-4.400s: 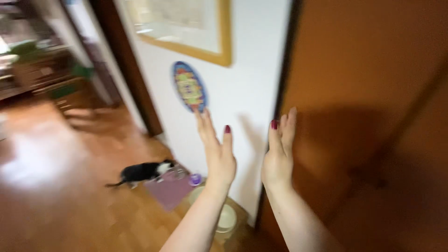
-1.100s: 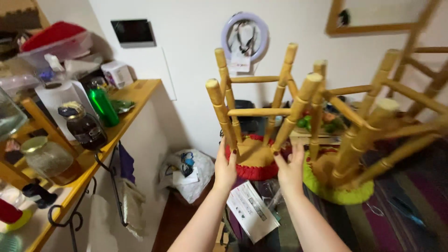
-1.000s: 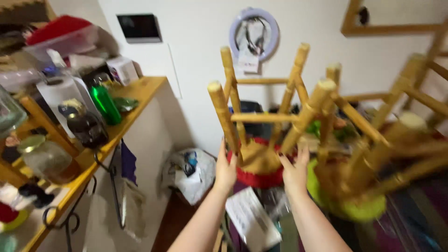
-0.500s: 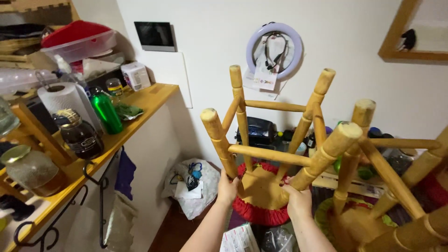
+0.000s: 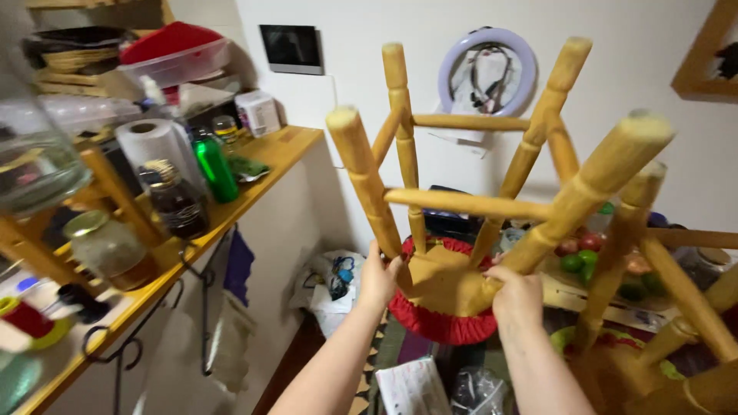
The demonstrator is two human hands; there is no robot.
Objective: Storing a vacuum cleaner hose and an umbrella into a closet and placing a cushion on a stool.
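White-walled room; a wooden shelf (image 5: 261,165) crowded with jars and a green bottle (image 5: 214,165) runs left of the hands. Left hand (image 5: 378,278) and right hand (image 5: 516,296), arms stretched forward, each grip the seat edge of an upturned wooden stool (image 5: 442,284), legs pointing up between and above them.

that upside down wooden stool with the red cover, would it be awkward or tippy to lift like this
Probably rigid: the stool has thick wooden legs braced by rungs. Likely top-heavy held this way, since the left hand and right hand grip low by the seat while the legs rise above. The red cover looks soft and might slip.
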